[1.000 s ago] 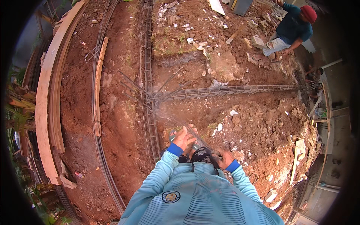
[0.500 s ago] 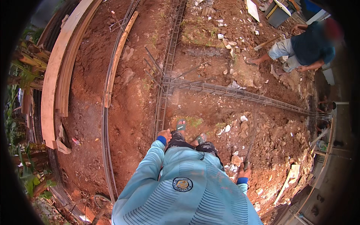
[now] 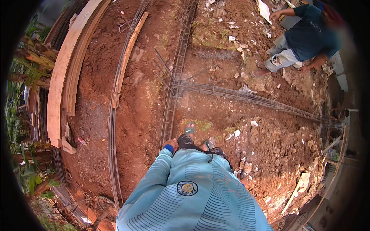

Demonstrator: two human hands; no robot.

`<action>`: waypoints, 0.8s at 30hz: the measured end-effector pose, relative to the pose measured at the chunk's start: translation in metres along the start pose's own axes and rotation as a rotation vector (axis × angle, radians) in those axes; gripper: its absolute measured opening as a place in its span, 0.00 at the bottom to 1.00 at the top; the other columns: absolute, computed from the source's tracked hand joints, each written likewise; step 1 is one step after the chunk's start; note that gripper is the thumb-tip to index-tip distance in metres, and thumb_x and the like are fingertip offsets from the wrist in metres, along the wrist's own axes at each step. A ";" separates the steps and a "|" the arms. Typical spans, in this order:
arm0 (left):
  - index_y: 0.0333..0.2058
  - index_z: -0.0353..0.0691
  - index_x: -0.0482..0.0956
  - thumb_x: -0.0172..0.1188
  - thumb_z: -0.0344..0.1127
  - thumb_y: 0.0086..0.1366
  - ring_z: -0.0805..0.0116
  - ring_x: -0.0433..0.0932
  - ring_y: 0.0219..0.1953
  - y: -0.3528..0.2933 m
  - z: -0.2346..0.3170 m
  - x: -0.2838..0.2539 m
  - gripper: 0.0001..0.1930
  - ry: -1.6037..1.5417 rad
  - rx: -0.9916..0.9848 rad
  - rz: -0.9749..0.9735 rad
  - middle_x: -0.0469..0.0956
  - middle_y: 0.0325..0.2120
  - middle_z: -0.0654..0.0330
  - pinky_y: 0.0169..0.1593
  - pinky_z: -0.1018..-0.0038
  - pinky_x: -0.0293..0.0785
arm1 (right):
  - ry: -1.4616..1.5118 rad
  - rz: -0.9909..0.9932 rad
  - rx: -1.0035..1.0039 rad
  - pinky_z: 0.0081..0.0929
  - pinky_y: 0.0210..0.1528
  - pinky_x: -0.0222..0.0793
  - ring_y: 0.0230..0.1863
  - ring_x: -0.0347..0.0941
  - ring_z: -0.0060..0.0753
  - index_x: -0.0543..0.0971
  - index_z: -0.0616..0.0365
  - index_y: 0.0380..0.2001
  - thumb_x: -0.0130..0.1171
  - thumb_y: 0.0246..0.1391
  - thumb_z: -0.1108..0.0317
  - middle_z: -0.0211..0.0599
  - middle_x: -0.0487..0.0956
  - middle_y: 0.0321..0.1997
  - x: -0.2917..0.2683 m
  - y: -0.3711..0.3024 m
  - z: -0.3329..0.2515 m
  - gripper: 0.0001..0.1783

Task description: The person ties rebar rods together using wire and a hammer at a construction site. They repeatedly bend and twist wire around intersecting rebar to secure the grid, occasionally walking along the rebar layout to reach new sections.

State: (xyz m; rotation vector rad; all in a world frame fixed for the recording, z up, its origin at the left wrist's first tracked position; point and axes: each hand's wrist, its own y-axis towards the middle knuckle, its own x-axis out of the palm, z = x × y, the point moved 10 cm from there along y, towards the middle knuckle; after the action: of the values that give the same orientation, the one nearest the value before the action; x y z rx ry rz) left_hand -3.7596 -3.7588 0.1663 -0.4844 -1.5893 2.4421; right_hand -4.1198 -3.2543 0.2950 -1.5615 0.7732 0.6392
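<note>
My left hand point(image 3: 171, 144) hangs beside my left thigh, fingers curled, near the close end of a long steel rebar cage point(image 3: 168, 119) on the soil. Whether it holds anything is hidden. My right hand point(image 3: 241, 178) is mostly covered by my light blue shirt point(image 3: 192, 184). A dark, narrow tool point(image 3: 243, 168) sticks up from it; its kind cannot be made out. Between the hands are my feet in grey sandals point(image 3: 189, 129). A second rebar cage point(image 3: 246, 97) branches off to the right from the first, with loose bar ends jutting out at the joint.
Long wooden planks point(image 3: 61, 73) and thin steel bars point(image 3: 111, 142) lie at the left, with a wood strip point(image 3: 129, 57) on the bars. Another person point(image 3: 308, 34) in a dark shirt stands at the upper right. Rubble and a broken board point(image 3: 298, 188) lie at the right.
My right hand has drawn inward, mostly behind my shirt. The other person has straightened, moved nearer and stretched one arm out. The view has shifted slightly.
</note>
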 end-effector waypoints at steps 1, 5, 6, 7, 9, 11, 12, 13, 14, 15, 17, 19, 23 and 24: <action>0.43 0.41 0.78 0.53 0.51 0.70 0.66 0.82 0.25 0.001 0.004 -0.005 0.18 0.006 0.011 -0.009 0.83 0.31 0.57 0.24 0.66 0.78 | -0.004 0.003 0.016 0.37 0.37 0.71 0.31 0.76 0.43 0.78 0.62 0.42 0.58 0.60 0.54 0.46 0.81 0.30 0.008 -0.001 0.003 0.20; 0.44 0.40 0.78 0.55 0.50 0.69 0.65 0.82 0.25 0.002 0.017 -0.003 0.18 0.003 -0.050 -0.062 0.83 0.32 0.56 0.23 0.67 0.79 | 0.030 0.094 0.102 0.40 0.37 0.72 0.31 0.77 0.47 0.79 0.61 0.42 0.59 0.59 0.51 0.48 0.81 0.30 0.013 -0.012 0.014 0.22; 0.49 0.40 0.75 0.53 0.50 0.71 0.58 0.83 0.34 0.006 0.024 -0.009 0.20 0.122 0.022 -0.076 0.82 0.38 0.52 0.36 0.62 0.83 | 0.054 0.131 0.113 0.41 0.38 0.72 0.31 0.77 0.48 0.79 0.61 0.42 0.59 0.59 0.51 0.48 0.81 0.30 0.012 -0.014 0.010 0.22; 0.47 0.40 0.75 0.54 0.50 0.70 0.60 0.83 0.31 0.010 0.022 -0.022 0.19 0.097 -0.013 -0.052 0.83 0.36 0.53 0.32 0.64 0.82 | 0.090 0.180 0.109 0.41 0.38 0.72 0.31 0.78 0.50 0.79 0.61 0.43 0.59 0.59 0.50 0.49 0.81 0.30 0.010 -0.014 0.005 0.23; 0.45 0.39 0.76 0.55 0.49 0.69 0.63 0.83 0.25 0.019 0.030 -0.041 0.18 0.036 -0.076 -0.005 0.83 0.33 0.56 0.24 0.68 0.80 | 0.179 0.303 0.101 0.42 0.38 0.72 0.31 0.78 0.52 0.79 0.60 0.43 0.59 0.59 0.49 0.49 0.82 0.29 0.002 -0.015 -0.014 0.24; 0.44 0.39 0.76 0.54 0.49 0.70 0.64 0.83 0.28 0.023 0.042 -0.041 0.18 0.105 -0.044 -0.055 0.83 0.33 0.56 0.25 0.69 0.80 | 0.415 0.436 0.082 0.38 0.33 0.71 0.27 0.77 0.42 0.80 0.66 0.40 0.64 0.57 0.55 0.47 0.82 0.28 -0.015 -0.035 -0.019 0.22; 0.45 0.39 0.76 0.53 0.49 0.70 0.64 0.83 0.29 0.028 0.049 -0.049 0.18 0.140 -0.051 -0.054 0.83 0.33 0.56 0.25 0.69 0.80 | 0.402 0.426 0.158 0.40 0.35 0.72 0.30 0.78 0.48 0.80 0.63 0.40 0.63 0.57 0.54 0.49 0.82 0.29 -0.013 -0.044 -0.026 0.21; 0.45 0.40 0.76 0.53 0.50 0.70 0.65 0.83 0.29 0.035 0.056 -0.050 0.18 0.174 -0.059 -0.065 0.83 0.33 0.57 0.25 0.69 0.80 | 0.386 0.424 0.237 0.41 0.37 0.72 0.34 0.79 0.54 0.80 0.60 0.40 0.61 0.57 0.53 0.52 0.82 0.30 -0.012 -0.052 -0.030 0.20; 0.45 0.41 0.76 0.53 0.50 0.71 0.65 0.83 0.30 0.038 0.062 -0.043 0.18 0.200 -0.046 -0.079 0.82 0.33 0.57 0.25 0.69 0.80 | 0.425 0.473 0.242 0.40 0.37 0.72 0.33 0.80 0.52 0.80 0.61 0.39 0.62 0.57 0.55 0.51 0.82 0.29 -0.011 -0.054 -0.023 0.18; 0.46 0.42 0.75 0.52 0.50 0.71 0.66 0.83 0.30 0.038 0.070 -0.036 0.17 0.232 -0.032 -0.092 0.82 0.34 0.57 0.25 0.69 0.79 | 0.464 0.523 0.250 0.39 0.37 0.72 0.32 0.80 0.50 0.80 0.61 0.37 0.62 0.56 0.58 0.51 0.82 0.29 -0.009 -0.057 -0.011 0.16; 0.46 0.45 0.76 0.53 0.51 0.71 0.67 0.82 0.30 0.045 0.094 -0.071 0.17 0.298 -0.009 -0.083 0.82 0.36 0.58 0.27 0.70 0.78 | 0.512 0.524 0.252 0.39 0.37 0.72 0.32 0.80 0.48 0.80 0.61 0.37 0.63 0.56 0.60 0.50 0.82 0.29 -0.030 -0.078 -0.064 0.14; 0.46 0.46 0.76 0.53 0.52 0.70 0.67 0.82 0.32 0.050 0.107 -0.066 0.17 0.316 -0.039 -0.090 0.82 0.37 0.59 0.30 0.71 0.77 | 0.565 0.566 0.299 0.39 0.39 0.72 0.33 0.80 0.48 0.79 0.62 0.38 0.63 0.56 0.62 0.49 0.82 0.30 -0.029 -0.083 -0.045 0.14; 0.41 0.44 0.76 0.58 0.51 0.69 0.67 0.82 0.31 0.011 0.146 -0.041 0.16 0.426 0.138 -0.167 0.82 0.33 0.58 0.29 0.71 0.79 | 0.643 0.677 0.479 0.41 0.42 0.73 0.38 0.79 0.55 0.79 0.60 0.43 0.63 0.49 0.68 0.52 0.82 0.32 0.001 -0.076 0.032 0.16; 0.40 0.43 0.76 0.59 0.50 0.68 0.67 0.82 0.30 0.004 0.144 -0.032 0.15 0.454 0.152 -0.205 0.82 0.32 0.58 0.28 0.72 0.79 | 0.622 0.639 0.547 0.44 0.44 0.74 0.40 0.79 0.59 0.78 0.59 0.45 0.62 0.45 0.70 0.55 0.82 0.35 0.024 -0.064 0.078 0.20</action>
State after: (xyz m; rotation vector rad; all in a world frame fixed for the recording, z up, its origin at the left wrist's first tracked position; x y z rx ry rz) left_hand -3.7829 -3.8933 0.2213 -0.7434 -1.1936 2.0892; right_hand -4.0530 -3.1759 0.3063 -0.9792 1.7909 0.3238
